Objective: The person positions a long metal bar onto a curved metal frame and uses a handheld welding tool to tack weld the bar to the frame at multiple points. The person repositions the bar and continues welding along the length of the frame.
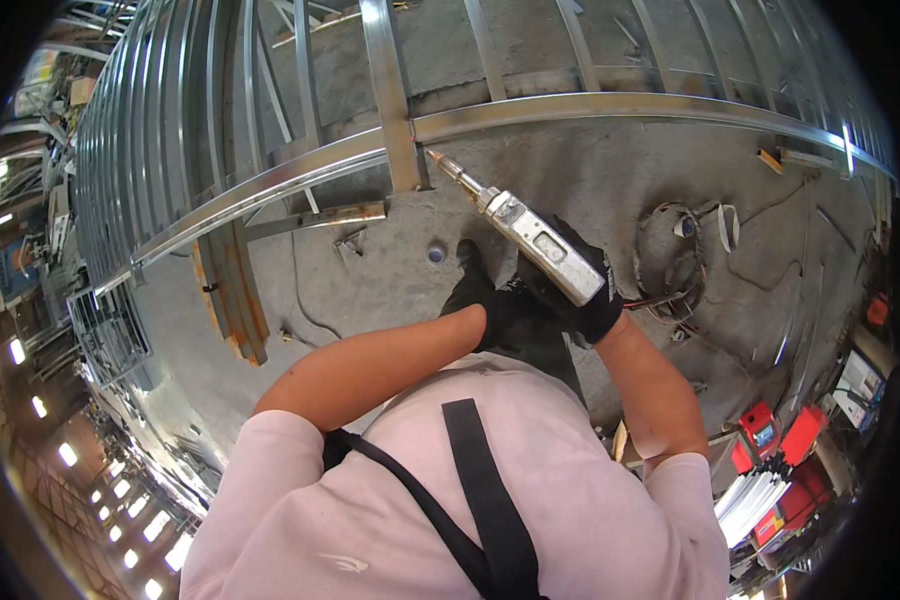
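Note:
A silver handheld welding gun [545, 245] with a copper-coloured tip slants up and left in front of me. Its tip is beside the lower end of an upright metal tube [395, 110], near where that tube crosses a long horizontal rail [590, 104]. My right hand [600, 305], in a black glove, is closed around the gun's rear end. Against the underside of the gun lies my left hand [515, 318], also black-gloved. The gun and the other glove hide its fingers, so its grip cannot be made out.
The barred metal frame spans the far side. Rusty steel channels [228, 290] lie at the left on the concrete floor. Coiled cables [670, 255] sit to the right, with loose wires and thin rods beyond. Red equipment [800, 435] and white rods [750, 508] are at lower right.

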### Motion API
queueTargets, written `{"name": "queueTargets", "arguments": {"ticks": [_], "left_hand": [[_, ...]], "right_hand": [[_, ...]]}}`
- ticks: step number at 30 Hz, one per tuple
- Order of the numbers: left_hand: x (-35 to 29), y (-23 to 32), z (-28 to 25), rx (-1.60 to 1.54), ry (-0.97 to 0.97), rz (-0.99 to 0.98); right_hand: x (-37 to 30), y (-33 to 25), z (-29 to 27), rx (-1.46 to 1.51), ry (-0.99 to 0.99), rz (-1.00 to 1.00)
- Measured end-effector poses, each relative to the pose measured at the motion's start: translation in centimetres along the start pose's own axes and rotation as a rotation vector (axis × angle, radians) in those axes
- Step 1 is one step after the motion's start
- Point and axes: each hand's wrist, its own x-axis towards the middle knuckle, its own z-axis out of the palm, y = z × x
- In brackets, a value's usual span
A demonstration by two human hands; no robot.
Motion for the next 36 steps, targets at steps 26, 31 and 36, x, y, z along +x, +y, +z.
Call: {"name": "queueTargets", "arguments": {"ticks": [26, 31, 36], "left_hand": [[0.0, 1.9, -3.0, 0.498, -0.351, -0.154], [0.0, 0.8, -2.4, 0.293, -0.203, -0.136], [0.2, 1.9, -3.3, 0.303, -0.224, -0.155]], "right_hand": [[0.0, 2.8, 2.1, -0.004, 0.045, 0.015], [0.1, 2.9, 2.4, -0.027, 0.063, -0.009], [0.1, 3.1, 2.6, -0.076, 0.076, -0.028]]}}
